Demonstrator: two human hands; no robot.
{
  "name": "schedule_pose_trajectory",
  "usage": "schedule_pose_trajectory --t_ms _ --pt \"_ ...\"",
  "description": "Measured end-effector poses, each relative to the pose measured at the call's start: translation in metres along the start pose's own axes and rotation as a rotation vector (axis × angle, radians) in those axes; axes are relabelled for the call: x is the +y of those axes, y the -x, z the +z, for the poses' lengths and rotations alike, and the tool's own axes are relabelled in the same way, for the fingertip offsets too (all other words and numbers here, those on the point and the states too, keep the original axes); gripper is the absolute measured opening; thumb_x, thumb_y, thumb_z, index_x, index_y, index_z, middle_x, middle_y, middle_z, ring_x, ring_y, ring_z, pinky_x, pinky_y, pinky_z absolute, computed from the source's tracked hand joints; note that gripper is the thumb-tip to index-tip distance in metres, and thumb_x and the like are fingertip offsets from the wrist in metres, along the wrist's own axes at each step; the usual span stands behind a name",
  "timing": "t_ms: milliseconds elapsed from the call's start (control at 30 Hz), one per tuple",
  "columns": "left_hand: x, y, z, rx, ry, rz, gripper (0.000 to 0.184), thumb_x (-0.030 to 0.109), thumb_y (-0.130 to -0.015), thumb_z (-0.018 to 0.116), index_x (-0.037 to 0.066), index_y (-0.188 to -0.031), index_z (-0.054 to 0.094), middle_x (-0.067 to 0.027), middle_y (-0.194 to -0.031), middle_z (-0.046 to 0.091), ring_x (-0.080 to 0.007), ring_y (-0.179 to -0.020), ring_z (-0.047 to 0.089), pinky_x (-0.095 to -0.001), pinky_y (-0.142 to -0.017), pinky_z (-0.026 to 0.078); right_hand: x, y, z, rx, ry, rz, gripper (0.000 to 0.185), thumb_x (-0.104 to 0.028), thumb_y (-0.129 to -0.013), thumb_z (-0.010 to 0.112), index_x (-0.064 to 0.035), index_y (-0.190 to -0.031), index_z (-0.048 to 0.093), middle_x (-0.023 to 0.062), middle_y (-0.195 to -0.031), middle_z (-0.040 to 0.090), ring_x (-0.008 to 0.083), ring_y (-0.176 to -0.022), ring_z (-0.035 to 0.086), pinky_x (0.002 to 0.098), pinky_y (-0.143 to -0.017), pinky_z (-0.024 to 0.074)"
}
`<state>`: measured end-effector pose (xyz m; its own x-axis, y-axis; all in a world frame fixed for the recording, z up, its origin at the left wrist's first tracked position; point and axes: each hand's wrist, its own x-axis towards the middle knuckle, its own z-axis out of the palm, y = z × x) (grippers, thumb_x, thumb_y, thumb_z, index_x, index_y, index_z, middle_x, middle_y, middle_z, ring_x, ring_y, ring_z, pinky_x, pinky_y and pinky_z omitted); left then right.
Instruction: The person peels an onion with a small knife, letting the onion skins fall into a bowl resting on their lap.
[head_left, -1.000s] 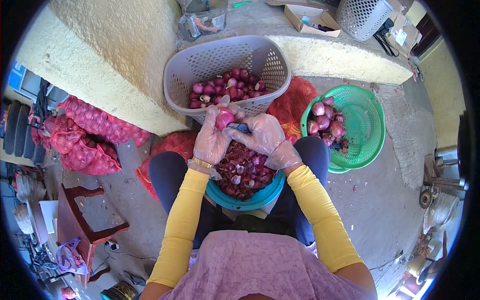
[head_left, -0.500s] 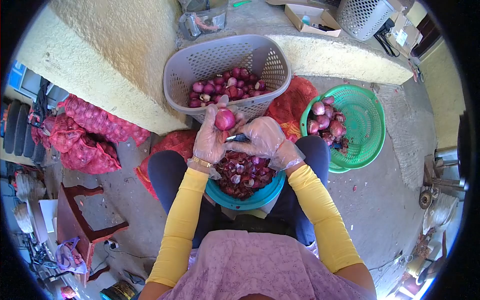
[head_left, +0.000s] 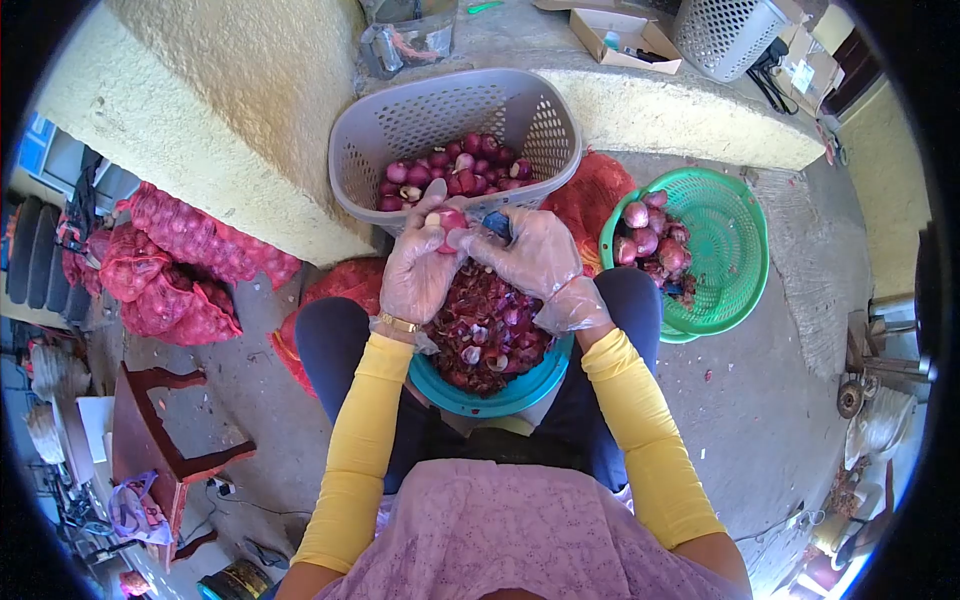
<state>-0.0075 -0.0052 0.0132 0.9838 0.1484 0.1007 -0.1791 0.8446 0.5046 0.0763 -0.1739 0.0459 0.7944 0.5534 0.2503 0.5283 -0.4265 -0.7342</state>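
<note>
In a clear plastic glove, my left hand (head_left: 418, 268) is closed around a red onion (head_left: 447, 230). My right hand (head_left: 532, 252), also gloved, grips a small knife with a dark blue handle (head_left: 496, 224), and its fingertips touch the onion's right side; the blade is hidden. Below both hands, a teal basin (head_left: 478, 402) full of onion skins (head_left: 490, 335) sits between the knees. Just beyond the hands stands a grey perforated basket (head_left: 350, 150) with several red onions (head_left: 462, 168) in it.
A green colander (head_left: 735, 260) with several onions is on the right. Red net sacks (head_left: 160, 275) lie at the left, another sack (head_left: 590, 205) behind the right knee. A yellow pillar (head_left: 230, 130) stands left of the basket; a wooden stool (head_left: 150, 430) is at lower left.
The onion has been turned, so a pale patch now shows. My right hand has moved up against it, and the knife handle has tilted upward.
</note>
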Motion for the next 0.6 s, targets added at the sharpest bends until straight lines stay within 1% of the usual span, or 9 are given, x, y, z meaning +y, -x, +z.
schedule_pose_trajectory --t_ms 33,100,133,200,300,333,400,533,600 --pt "0.001 0.001 0.001 -0.011 -0.001 0.004 0.051 0.002 -0.095 0.062 0.005 -0.143 0.047 -0.0173 -0.143 0.053 -0.0289 -0.126 0.058 -0.0459 -0.110 0.050 -0.002 0.000 -0.001 0.000 -0.001 0.001 0.052 -0.061 -0.083 0.077 -0.0110 -0.098 0.080 0.0205 -0.080 0.073 0.0400 -0.077 0.072 0.0486 -0.071 0.0578" --pt "0.003 0.001 0.000 -0.024 -0.002 0.007 0.054 0.000 -0.093 0.062 0.006 -0.144 0.047 -0.0174 -0.143 0.053 -0.0289 -0.126 0.058 -0.0454 -0.109 0.050 -0.008 0.001 -0.006 -0.119 0.049 0.041 0.055 -0.063 -0.082 0.076 -0.0106 -0.097 0.080 0.0213 -0.080 0.072 0.0417 -0.078 0.072 0.0509 -0.072 0.0575" --pt "0.003 0.001 -0.003 -0.048 -0.011 0.017 0.054 -0.001 -0.092 0.063 0.006 -0.143 0.048 -0.0174 -0.144 0.053 -0.0289 -0.126 0.058 -0.0451 -0.109 0.050 -0.007 0.001 -0.006 -0.119 0.051 0.040 0.055 -0.063 -0.082 0.076 -0.0106 -0.097 0.080 0.0213 -0.080 0.072 0.0417 -0.078 0.072 0.0509 -0.072 0.0575" --pt "0.004 0.002 -0.002 -0.070 -0.022 0.031 0.055 -0.002 -0.091 0.064 0.006 -0.143 0.048 -0.0174 -0.144 0.053 -0.0289 -0.127 0.058 -0.0447 -0.109 0.049 -0.004 0.002 -0.003 -0.086 0.067 -0.027 0.057 -0.059 -0.086 0.076 -0.0045 -0.102 0.078 0.0214 -0.077 0.070 0.0420 -0.073 0.069 0.0487 -0.069 0.0552" --pt "0.004 0.004 0.003 -0.074 -0.018 0.020 0.058 -0.003 -0.090 0.065 0.006 -0.144 0.047 -0.0175 -0.145 0.052 -0.0284 -0.127 0.057 -0.0436 -0.110 0.049 -0.006 0.000 -0.001 -0.104 0.074 0.017 0.054 -0.062 -0.084 0.074 -0.0098 -0.096 0.079 0.0223 -0.079 0.071 0.0431 -0.079 0.071 0.0525 -0.073 0.0567" --pt "0.004 0.004 0.003 -0.085 -0.018 0.031 0.059 -0.002 -0.090 0.065 0.006 -0.146 0.047 -0.0172 -0.145 0.052 -0.0279 -0.127 0.057 -0.0430 -0.110 0.049 -0.004 0.000 0.000 -0.102 0.074 0.016 0.054 -0.062 -0.084 0.074 -0.0098 -0.096 0.079 0.0223 -0.079 0.071 0.0431 -0.079 0.071 0.0525 -0.073 0.0567" --pt "0.004 0.005 0.001 -0.096 -0.019 0.042 0.061 -0.002 -0.090 0.065 0.006 -0.147 0.046 -0.0169 -0.145 0.052 -0.0274 -0.128 0.056 -0.0425 -0.110 0.049 -0.002 -0.001 0.004 -0.093 0.083 -0.016 0.056 -0.058 -0.088 0.074 -0.0048 -0.105 0.078 0.0225 -0.074 0.069 0.0431 -0.074 0.069 0.0496 -0.069 0.0550" --pt "0.004 0.005 -0.002 -0.051 -0.049 0.083 0.063 -0.003 -0.089 0.064 0.007 -0.148 0.045 -0.0162 -0.146 0.051 -0.0270 -0.128 0.056 -0.0414 -0.110 0.048 -0.009 -0.003 0.004 -0.091 0.042 -0.024 0.056 -0.058 -0.089 0.073 -0.0055 -0.106 0.078 0.0231 -0.075 0.069 0.0436 -0.074 0.069 0.0497 -0.070 0.0551" --pt "0.005 0.006 -0.004 -0.035 -0.064 0.091 0.062 -0.003 -0.089 0.064 0.007 -0.148 0.046 -0.0159 -0.146 0.051 -0.0269 -0.129 0.055 -0.0412 -0.110 0.048 -0.011 -0.005 0.007 -0.091 0.007 0.027 0.050 -0.059 -0.087 0.072 -0.0097 -0.094 0.078 0.0238 -0.079 0.071 0.0453 -0.078 0.069 0.0531 -0.071 0.0554"
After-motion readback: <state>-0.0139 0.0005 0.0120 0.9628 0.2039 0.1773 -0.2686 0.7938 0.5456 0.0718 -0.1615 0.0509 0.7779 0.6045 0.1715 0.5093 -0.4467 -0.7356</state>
